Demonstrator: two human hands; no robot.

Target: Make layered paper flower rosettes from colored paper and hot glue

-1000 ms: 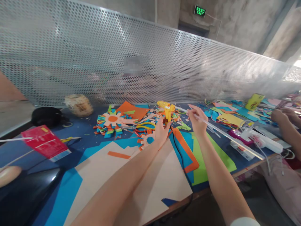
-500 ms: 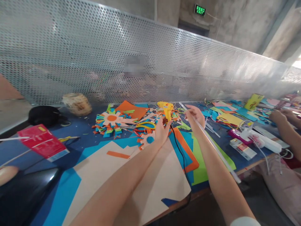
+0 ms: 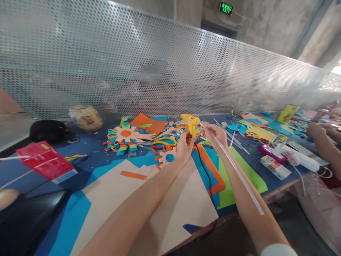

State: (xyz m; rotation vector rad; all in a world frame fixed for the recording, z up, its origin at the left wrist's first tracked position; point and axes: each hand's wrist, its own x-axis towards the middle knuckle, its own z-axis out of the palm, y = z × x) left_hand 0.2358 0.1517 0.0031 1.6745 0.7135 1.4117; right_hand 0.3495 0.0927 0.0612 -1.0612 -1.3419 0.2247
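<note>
My left hand (image 3: 184, 147) is wrapped round the handle of a yellow glue gun (image 3: 192, 125), held upright with its nozzle toward the left. A black cord hangs from the handle. In my right hand (image 3: 217, 136) is a long clear glue stick (image 3: 237, 170), pinched near its far end; the rest slants back along my forearm. That far end is at the rear of the glue gun; whether it is inside the gun I cannot tell. Below my left hand lies a paper flower with a blue centre (image 3: 169, 157), beside yellow-handled scissors (image 3: 165, 141).
Large pale paper sheets (image 3: 114, 199) cover the near table, with orange and green sheets (image 3: 239, 170) at right. A layered paper flower (image 3: 126, 133) lies left. Red packet (image 3: 46, 161), power strip (image 3: 301, 160) and a co-worker's hands (image 3: 317, 131) flank the area. A perforated metal screen (image 3: 186, 71) stands behind.
My right hand has moved left, bringing the glue stick's far end to the back of the glue gun. The gun has shifted slightly to the right in my left hand.
</note>
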